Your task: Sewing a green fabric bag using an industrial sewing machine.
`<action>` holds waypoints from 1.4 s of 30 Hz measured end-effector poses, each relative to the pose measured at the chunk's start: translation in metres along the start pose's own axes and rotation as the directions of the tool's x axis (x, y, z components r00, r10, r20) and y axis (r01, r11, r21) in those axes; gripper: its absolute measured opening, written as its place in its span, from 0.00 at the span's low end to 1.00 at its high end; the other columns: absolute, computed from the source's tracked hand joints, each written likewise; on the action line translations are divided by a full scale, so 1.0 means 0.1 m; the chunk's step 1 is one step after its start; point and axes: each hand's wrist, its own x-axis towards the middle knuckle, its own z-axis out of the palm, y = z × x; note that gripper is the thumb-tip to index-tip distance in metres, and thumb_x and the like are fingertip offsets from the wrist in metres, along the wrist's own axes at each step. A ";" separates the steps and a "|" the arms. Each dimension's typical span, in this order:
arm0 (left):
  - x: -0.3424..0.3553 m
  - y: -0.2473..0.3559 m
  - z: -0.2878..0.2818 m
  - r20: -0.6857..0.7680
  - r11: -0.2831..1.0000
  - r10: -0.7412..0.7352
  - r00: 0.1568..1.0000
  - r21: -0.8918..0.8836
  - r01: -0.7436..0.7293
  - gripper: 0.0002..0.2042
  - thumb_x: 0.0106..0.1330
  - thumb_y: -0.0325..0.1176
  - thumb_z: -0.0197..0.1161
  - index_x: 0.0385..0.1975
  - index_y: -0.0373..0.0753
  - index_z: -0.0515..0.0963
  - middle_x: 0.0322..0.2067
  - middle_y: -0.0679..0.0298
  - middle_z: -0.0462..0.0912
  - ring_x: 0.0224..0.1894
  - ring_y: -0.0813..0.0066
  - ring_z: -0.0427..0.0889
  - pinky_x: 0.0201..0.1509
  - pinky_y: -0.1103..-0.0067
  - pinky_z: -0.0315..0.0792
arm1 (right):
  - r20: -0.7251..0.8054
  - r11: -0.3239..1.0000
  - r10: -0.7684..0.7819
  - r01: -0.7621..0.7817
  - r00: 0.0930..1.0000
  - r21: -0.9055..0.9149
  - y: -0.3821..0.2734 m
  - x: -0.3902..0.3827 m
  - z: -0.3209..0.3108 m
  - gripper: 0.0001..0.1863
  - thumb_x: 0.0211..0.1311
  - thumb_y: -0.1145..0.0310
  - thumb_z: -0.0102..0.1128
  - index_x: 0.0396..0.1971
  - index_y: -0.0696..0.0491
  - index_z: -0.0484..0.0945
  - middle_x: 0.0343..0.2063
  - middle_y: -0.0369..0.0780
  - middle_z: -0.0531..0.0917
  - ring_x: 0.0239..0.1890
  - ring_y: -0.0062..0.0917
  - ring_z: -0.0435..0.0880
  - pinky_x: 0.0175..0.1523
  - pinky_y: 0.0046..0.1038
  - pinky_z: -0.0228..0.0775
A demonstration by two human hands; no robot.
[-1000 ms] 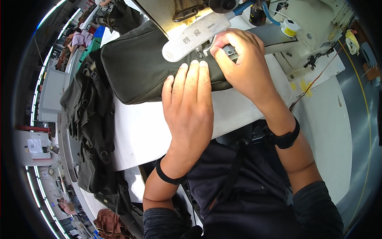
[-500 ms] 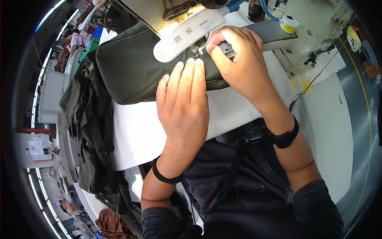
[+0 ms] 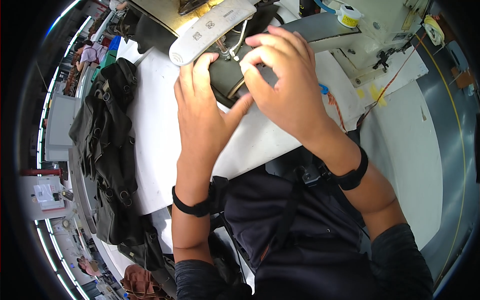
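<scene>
Under the white sewing-machine head (image 3: pixel 210 30), beside its metal presser foot (image 3: pixel 225 52), lies a dark olive padded piece (image 3: pixel 225 82), much of it hidden by my hands. My left hand (image 3: pixel 200 105) is at its left side, fingertips near the foot and thumb spread toward the piece's lower edge. My right hand (image 3: pixel 282 92) is right of the foot, thumb and forefinger closed together on something I cannot make out, other fingers raised and curved.
Dark straps and fabric (image 3: pixel 102 130) are heaped along the left of the white table (image 3: pixel 155 175). The machine body (image 3: pixel 390 25), a white container (image 3: pixel 347 15) and orange cord (image 3: pixel 335 107) are at the right. A brown bag (image 3: pixel 137 282) lies lower left; a co-worker (image 3: pixel 90 52) is far left.
The olive piece has swung round, out of the table's left part. My left hand moved left and up, its thumb now spread out; my right hand shifted slightly left and up.
</scene>
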 end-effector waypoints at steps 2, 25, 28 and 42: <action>0.11 -0.11 0.01 -0.125 0.993 0.118 0.985 0.033 -0.115 0.31 0.52 0.28 0.76 0.59 0.38 0.73 0.57 0.52 0.76 0.58 0.47 0.74 0.64 0.60 0.70 | 0.030 1.000 0.003 -0.003 1.000 -0.007 -0.05 -0.08 -0.05 0.03 0.59 0.69 0.64 0.30 0.53 0.82 0.45 0.41 0.84 0.61 0.43 0.76 0.73 0.50 0.56; 0.07 -0.10 -0.08 -0.181 0.975 0.221 0.958 0.073 -0.211 0.10 0.62 0.23 0.72 0.43 0.39 0.88 0.38 0.61 0.91 0.40 0.66 0.88 0.45 0.76 0.79 | 0.489 0.821 0.432 -0.555 0.758 0.136 0.01 0.47 -0.22 0.23 0.63 0.60 0.65 0.14 0.60 0.71 0.09 0.40 0.72 0.13 0.25 0.65 0.24 0.32 0.61; 0.05 -0.07 -0.01 -0.239 0.981 0.193 0.952 0.019 -0.194 0.11 0.60 0.24 0.73 0.42 0.40 0.85 0.38 0.64 0.89 0.37 0.66 0.87 0.41 0.73 0.77 | 0.467 0.826 0.454 -0.555 0.759 0.099 -0.05 0.30 -0.28 0.19 0.67 0.63 0.60 0.17 0.60 0.75 0.11 0.40 0.77 0.14 0.23 0.71 0.25 0.30 0.67; -0.14 -0.09 0.08 -0.315 0.942 0.333 0.889 0.066 -0.329 0.19 0.49 0.17 0.70 0.44 0.38 0.88 0.41 0.63 0.88 0.42 0.65 0.87 0.46 0.72 0.80 | 0.635 0.265 0.354 -0.725 0.687 0.636 -0.04 -0.16 -0.11 0.12 0.73 0.67 0.56 0.38 0.58 0.85 0.30 0.32 0.86 0.28 0.10 0.79 0.30 0.16 0.69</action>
